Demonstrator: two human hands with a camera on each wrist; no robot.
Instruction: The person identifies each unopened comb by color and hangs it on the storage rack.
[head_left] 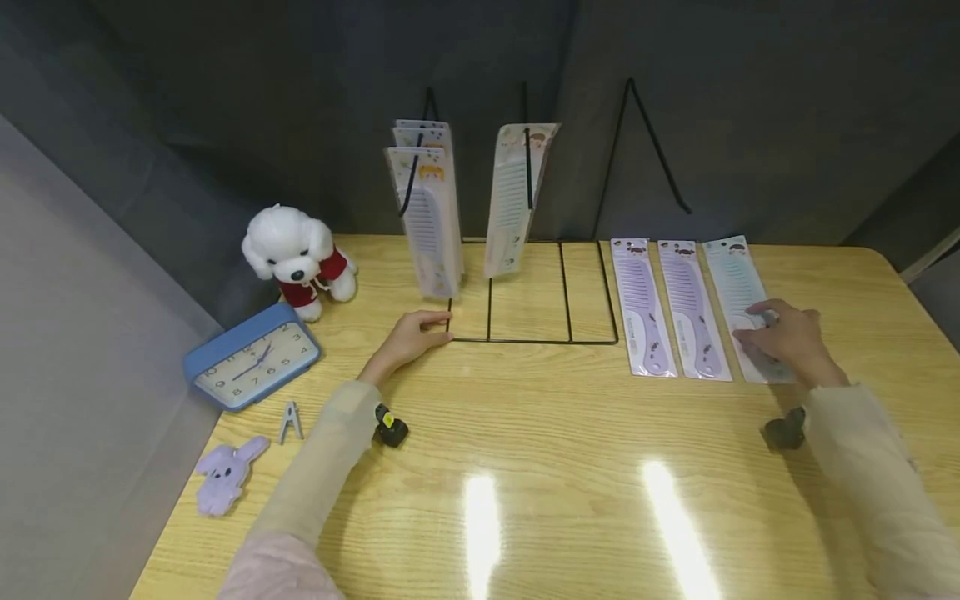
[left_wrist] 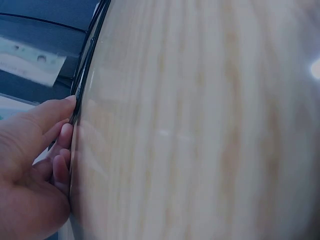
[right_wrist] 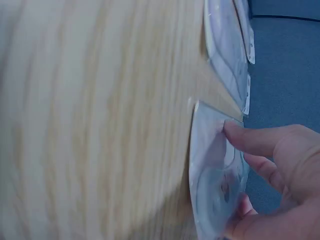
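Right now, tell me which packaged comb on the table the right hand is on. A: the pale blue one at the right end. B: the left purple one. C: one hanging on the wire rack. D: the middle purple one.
A: the right hand rests its fingers on the pale blue comb, the rightmost of the three lying flat on the table.

Near bench (head_left: 555, 467) lies open before me; far off, the wire rack (head_left: 534, 333) and hanging combs (head_left: 431, 217) block my reach.
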